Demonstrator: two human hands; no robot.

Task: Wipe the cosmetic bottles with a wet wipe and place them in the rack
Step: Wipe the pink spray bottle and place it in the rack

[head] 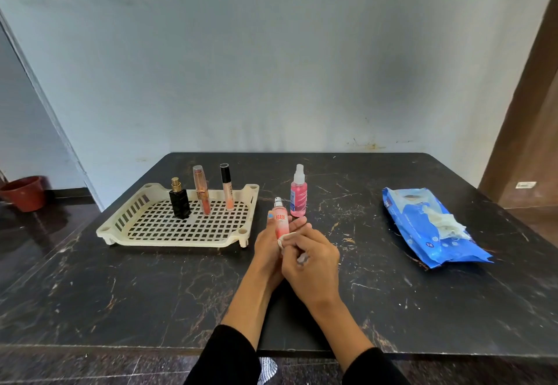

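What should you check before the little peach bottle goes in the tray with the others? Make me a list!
1. Left hand has a firm grip on the peach spray bottle with the silver top: ok.
2. Right hand presses the white wet wipe on the bottle's lower part: ok.
3. Bottle wiped all round: cannot tell, the back is hidden.
4. Free room in the cream plastic lattice tray: ok, the front is bare.
5. Black perfume bottle, rose-gold lipstick tube and black-capped lip gloss tube stand upright at the tray's back: ok.
6. Pink spray bottle with the clear cap done: not ok, it stands on the dark marble table.
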